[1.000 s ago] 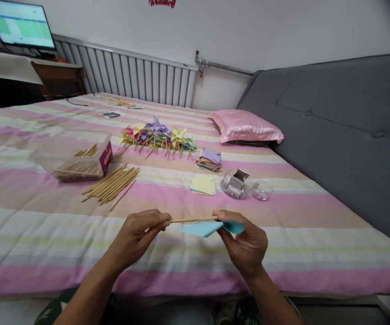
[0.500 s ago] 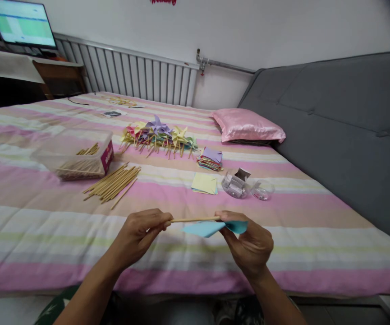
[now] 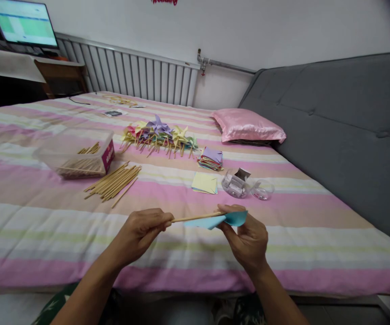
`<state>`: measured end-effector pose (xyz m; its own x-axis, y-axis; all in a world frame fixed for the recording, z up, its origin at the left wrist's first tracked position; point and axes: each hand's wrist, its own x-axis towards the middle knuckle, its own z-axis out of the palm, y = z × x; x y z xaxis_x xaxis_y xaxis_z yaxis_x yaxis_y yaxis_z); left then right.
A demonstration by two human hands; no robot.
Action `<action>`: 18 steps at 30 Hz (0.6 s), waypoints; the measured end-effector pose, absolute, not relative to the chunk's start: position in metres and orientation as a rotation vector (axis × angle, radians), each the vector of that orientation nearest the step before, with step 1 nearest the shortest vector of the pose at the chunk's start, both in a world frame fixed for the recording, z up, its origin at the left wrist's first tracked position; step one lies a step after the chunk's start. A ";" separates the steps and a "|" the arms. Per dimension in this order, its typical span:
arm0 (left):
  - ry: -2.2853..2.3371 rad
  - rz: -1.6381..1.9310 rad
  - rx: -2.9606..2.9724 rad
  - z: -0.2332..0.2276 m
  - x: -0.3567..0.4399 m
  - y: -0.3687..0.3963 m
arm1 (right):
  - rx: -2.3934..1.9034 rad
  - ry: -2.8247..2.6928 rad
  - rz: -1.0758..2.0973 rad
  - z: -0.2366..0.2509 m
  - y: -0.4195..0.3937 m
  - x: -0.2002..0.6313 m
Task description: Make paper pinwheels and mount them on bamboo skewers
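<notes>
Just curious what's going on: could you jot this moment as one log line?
left hand: pinches wooden stick | right hand: holds blue paper at stick's tip | behind: loose sticks, finished pinwheels

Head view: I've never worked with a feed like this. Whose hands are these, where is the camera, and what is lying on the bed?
There is no machine here. The camera sits on a person's head and looks forward and down, so the two bare hands are that person's own. The left hand pinches one end of a thin wooden stick. The right hand holds folded blue paper at the stick's other end. Beyond them, on the striped bedsheet, lie a loose bundle of sticks, a clear box of sticks, a row of finished paper pinwheels, yellow paper squares, a mixed-colour paper stack and small clear containers. A pink pillow lies further back.
</notes>
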<state>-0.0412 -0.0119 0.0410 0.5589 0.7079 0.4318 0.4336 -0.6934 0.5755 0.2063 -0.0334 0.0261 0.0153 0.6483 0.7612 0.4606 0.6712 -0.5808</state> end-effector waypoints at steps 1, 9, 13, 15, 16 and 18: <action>0.932 0.924 2.395 0.041 -0.041 -0.011 | -0.943 -1.629 0.169 0.027 -0.033 0.207; 0.926 0.976 2.433 0.039 -0.043 -0.008 | -0.960 -1.736 0.078 0.032 -0.033 0.209; 0.931 0.978 2.435 0.039 -0.043 -0.009 | -0.992 -1.757 0.088 0.031 -0.031 0.209; 0.935 0.974 2.430 0.039 -0.042 -0.010 | -1.023 -1.760 0.111 0.030 -0.031 0.210; 0.939 0.968 2.426 0.039 -0.042 -0.010 | -1.039 -1.762 0.123 0.029 -0.030 0.210; 0.949 0.954 2.419 0.039 -0.041 -0.010 | -1.063 -1.770 0.156 0.028 -0.030 0.210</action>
